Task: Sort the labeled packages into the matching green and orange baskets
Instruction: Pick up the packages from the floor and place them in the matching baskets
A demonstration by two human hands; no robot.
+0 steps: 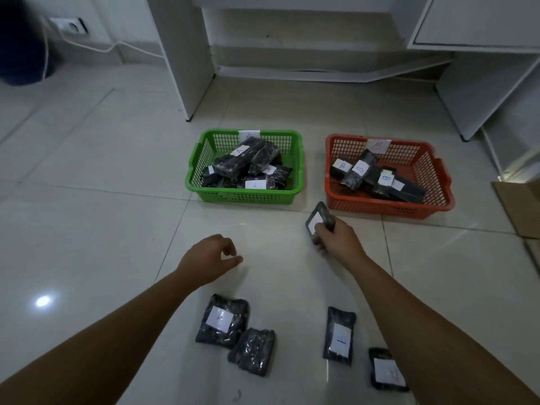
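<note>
A green basket (pixel 293 190) tagged A holds several black packages with A labels. To its right an orange basket (pixel 331 200) tagged B holds several packages with B labels. My right hand (pixel 340 239) grips a black labeled package (pixel 318 219) just in front of the orange basket's near left corner. My left hand (pixel 210 260) hovers empty over the floor, fingers loosely curled. Near me on the tiles lie an A-labeled package (pixel 222 320), an unlabeled-side package (pixel 254 350), another labeled package (pixel 339 336) and one (pixel 385 371) partly hidden under my right forearm.
White furniture legs (pixel 187 68) and shelving (pixel 473 92) stand behind the baskets. A cardboard piece (pixel 520 209) lies at the right edge. A wall socket (pixel 71 26) with a cable and a dark object (pixel 20 42) sit at the far left.
</note>
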